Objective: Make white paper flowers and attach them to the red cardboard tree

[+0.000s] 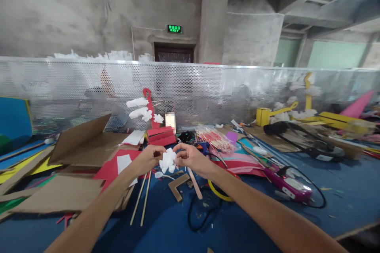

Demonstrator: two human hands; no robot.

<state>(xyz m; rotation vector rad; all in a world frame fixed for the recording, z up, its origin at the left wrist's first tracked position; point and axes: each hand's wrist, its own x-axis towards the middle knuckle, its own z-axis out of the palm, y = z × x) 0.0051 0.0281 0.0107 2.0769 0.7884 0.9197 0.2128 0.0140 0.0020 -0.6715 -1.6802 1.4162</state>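
Between my two hands is a white flower-shaped piece (168,161) with ragged petals, perhaps foam or paper. My left hand (151,157) pinches its left edge, and my right hand (191,159) has its fingers closed on the right edge. Just beneath it, a small white scrap (160,175) lies on the blue table. Two thin wooden sticks (145,199) rest below my left hand. An L-shaped cardboard piece (177,189) and a pale flat strip (195,184) lie below my right hand. Beyond my hands stands a red model (150,104) bearing similar white pieces.
Cardboard sheets (59,193) cover the left side. A bag of sticks (215,138) lies behind my right hand. Farther right are a purple device (287,185) with a black cord and a black strap-like object (299,138). A perforated metal screen (208,87) runs along the back.
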